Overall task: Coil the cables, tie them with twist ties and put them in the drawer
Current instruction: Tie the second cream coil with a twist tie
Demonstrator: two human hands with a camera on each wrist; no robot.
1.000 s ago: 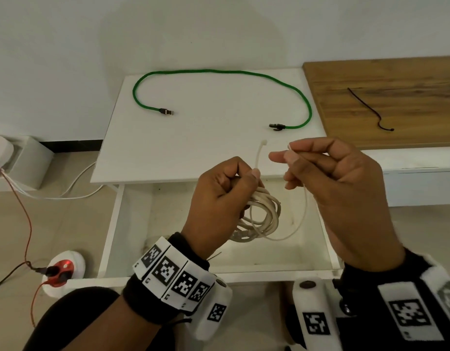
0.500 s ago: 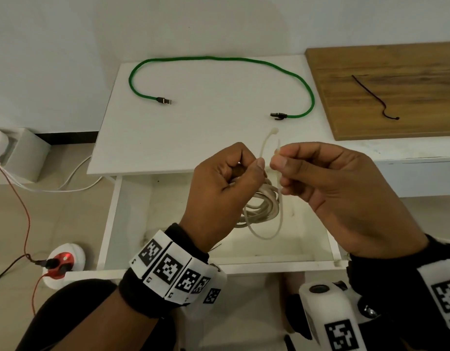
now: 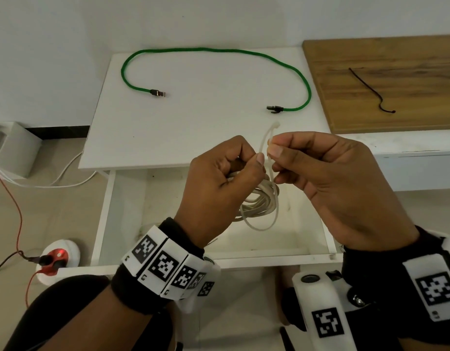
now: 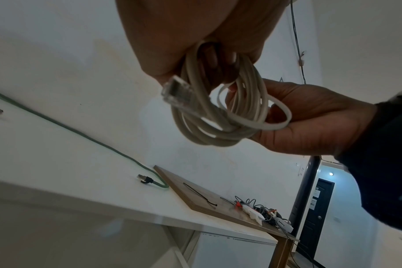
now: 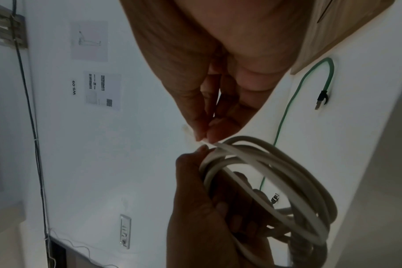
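Now the left hand (image 3: 219, 183) grips the coiled beige cable (image 3: 259, 201) above the open drawer (image 3: 282, 239), thumb pinching one end of the white tie (image 3: 265, 141). The right hand (image 3: 327, 178) pinches the tie's other end between thumb and forefinger. On the wall, a sheet (image 5: 102, 90) beside "WS-09". The green cable (image 3: 219, 50) lies uncoiled on the white tabletop (image 3: 193, 122).
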